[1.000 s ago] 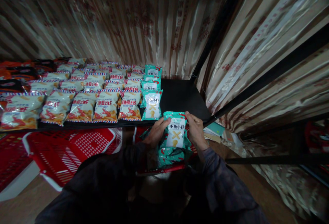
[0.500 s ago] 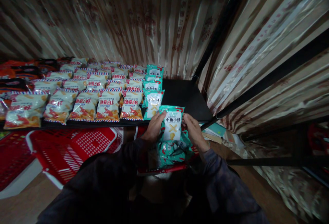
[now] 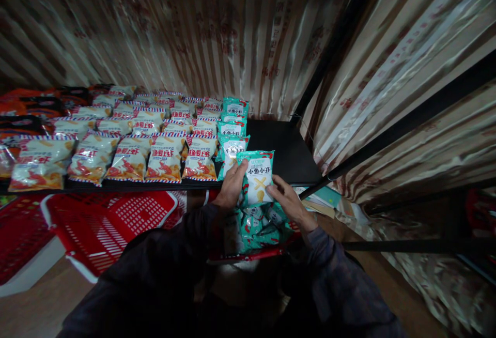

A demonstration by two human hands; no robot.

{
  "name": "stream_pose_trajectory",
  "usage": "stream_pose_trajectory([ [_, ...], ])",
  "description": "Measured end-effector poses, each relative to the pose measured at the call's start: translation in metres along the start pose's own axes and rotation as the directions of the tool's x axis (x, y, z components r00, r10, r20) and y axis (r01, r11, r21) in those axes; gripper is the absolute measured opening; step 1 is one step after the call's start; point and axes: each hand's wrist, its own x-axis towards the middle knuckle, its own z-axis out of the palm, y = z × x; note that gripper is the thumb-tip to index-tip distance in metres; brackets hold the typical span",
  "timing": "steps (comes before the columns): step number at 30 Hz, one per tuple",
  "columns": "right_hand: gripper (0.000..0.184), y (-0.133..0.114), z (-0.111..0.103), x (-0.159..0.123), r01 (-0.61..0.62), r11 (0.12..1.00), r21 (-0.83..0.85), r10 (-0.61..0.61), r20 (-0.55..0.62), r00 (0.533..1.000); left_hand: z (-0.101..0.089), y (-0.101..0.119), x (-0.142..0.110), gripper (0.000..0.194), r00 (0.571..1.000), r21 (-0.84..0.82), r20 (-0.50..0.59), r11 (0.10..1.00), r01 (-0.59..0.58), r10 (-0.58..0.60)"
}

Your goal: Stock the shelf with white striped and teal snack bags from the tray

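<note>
Between my hands a teal and white snack bag (image 3: 259, 179) stands upright, its printed front facing me, just before the shelf's front edge. My left hand (image 3: 231, 185) grips its left side, the thumb lying on the front. On the other side my right hand (image 3: 285, 198) holds the lower right edge with bent fingers. Below lie several more teal snack bags (image 3: 260, 232) in a red basket (image 3: 251, 256). Just beyond my left hand, a column of matching teal bags (image 3: 232, 148) runs back along the shelf; the held bag partly covers the front one.
Rows of white and orange snack bags (image 3: 165, 158) fill the black shelf (image 3: 279, 147) on the left, with orange and black packets (image 3: 36, 106) farther left. A red basket with white handles (image 3: 112, 227) stands below. Black frame bars (image 3: 387, 134) slant across the right, before striped curtains (image 3: 251, 33).
The held bag has risen slightly and moved a little left. My right hand has slid from its upper right edge down to the lower right, and more bags show in the basket.
</note>
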Motion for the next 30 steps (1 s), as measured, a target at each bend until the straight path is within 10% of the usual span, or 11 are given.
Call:
stream_pose_trajectory([
  [6, 0.045, -0.001, 0.003, 0.001, 0.023, 0.998, 0.052, -0.02, -0.059, 0.998, 0.0, -0.002, 0.0, 0.032, 0.984, 0.072, 0.055, 0.982, -0.174, 0.171],
  [15, 0.043, -0.004, 0.001, 0.001, 0.036, 0.997, 0.067, -0.024, -0.177, 0.984, 0.004, -0.01, -0.006, 0.059, 0.951, 0.006, 0.294, 0.994, -0.105, 0.099],
  [30, 0.041, -0.002, 0.002, 0.005, 0.063, 0.996, 0.065, -0.047, -0.214, 0.976, 0.01, -0.014, 0.001, 0.052, 0.971, 0.043, 0.196, 0.989, -0.144, 0.133],
])
